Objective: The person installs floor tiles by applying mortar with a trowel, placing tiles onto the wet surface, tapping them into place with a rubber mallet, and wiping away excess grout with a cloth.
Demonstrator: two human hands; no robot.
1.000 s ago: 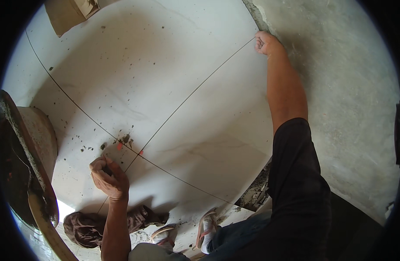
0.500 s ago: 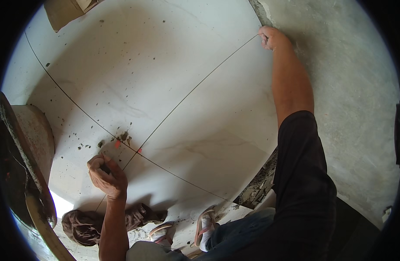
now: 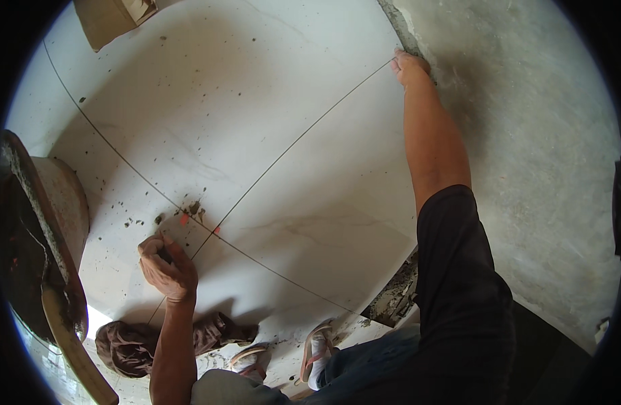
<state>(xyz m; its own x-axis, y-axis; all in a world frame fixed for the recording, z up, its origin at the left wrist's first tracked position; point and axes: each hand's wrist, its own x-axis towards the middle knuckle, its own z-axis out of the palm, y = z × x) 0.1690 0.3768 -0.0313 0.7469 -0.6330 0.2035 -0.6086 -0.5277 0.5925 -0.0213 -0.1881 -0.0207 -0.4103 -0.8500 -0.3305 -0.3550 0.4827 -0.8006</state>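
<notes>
My right hand (image 3: 408,66) is at the far right edge of the white marbled floor tiles (image 3: 307,185), beside a grey surface, fingers curled together where a thin joint line meets the edge; anything in them is too small to make out. My left hand (image 3: 167,263) is curled low over the tiles at left of centre, its fingers wrapped round something hidden. Just beyond it are two small red bits (image 3: 184,219) near the crossing of the joint lines, with dark crumbs of debris (image 3: 194,208).
A stained bucket (image 3: 61,185) stands at left, with a dark pan and wooden handle (image 3: 81,358). Brown cloth (image 3: 128,344) lies near my sandalled feet (image 3: 316,354). A cardboard piece (image 3: 104,23) is at top left. The grey surface (image 3: 533,148) fills the right; a rough dark gap (image 3: 391,300) borders the tiles.
My right hand shifted slightly right, then back left, its fingers turning a little. My left hand stays curled and appears slightly higher in the picture.
</notes>
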